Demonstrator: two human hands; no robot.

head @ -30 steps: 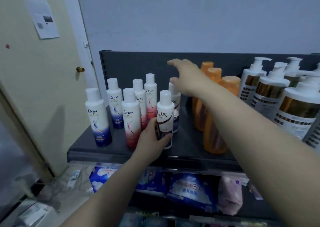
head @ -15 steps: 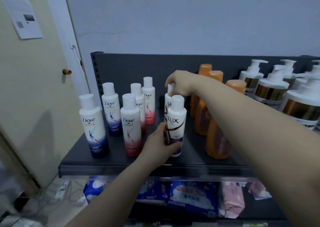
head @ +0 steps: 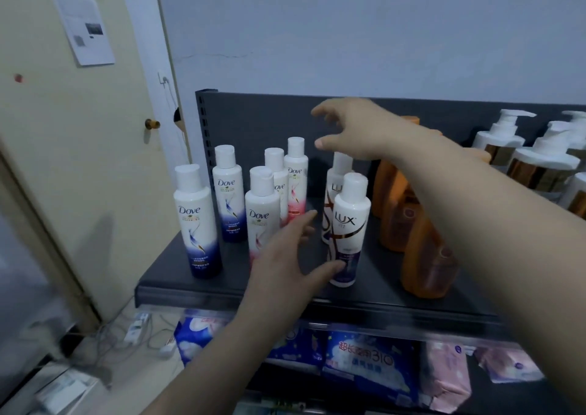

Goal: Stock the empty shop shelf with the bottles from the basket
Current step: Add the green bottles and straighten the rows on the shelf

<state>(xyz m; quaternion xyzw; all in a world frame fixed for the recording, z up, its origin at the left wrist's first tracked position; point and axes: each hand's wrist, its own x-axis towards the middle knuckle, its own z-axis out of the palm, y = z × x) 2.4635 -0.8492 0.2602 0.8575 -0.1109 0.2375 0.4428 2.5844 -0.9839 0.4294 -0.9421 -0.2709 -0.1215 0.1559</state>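
Two white Lux bottles stand upright on the dark grey shelf: the front Lux bottle and the rear Lux bottle just behind it. My left hand hovers at the front bottle's lower left with fingers spread, its thumb tip at the bottle's base. My right hand floats open above the rear bottle's cap, holding nothing. Left of them stand several white Dove bottles. The basket is out of view.
Orange bottles stand right of the Lux pair, under my right forearm. White pump bottles fill the far right. Soft packs lie on the lower shelf. A cream door and floor cables are at the left.
My left hand has let go of the front Lux bottle and opened. My right hand has released the rear Lux bottle's cap and lifted above it with fingers spread.
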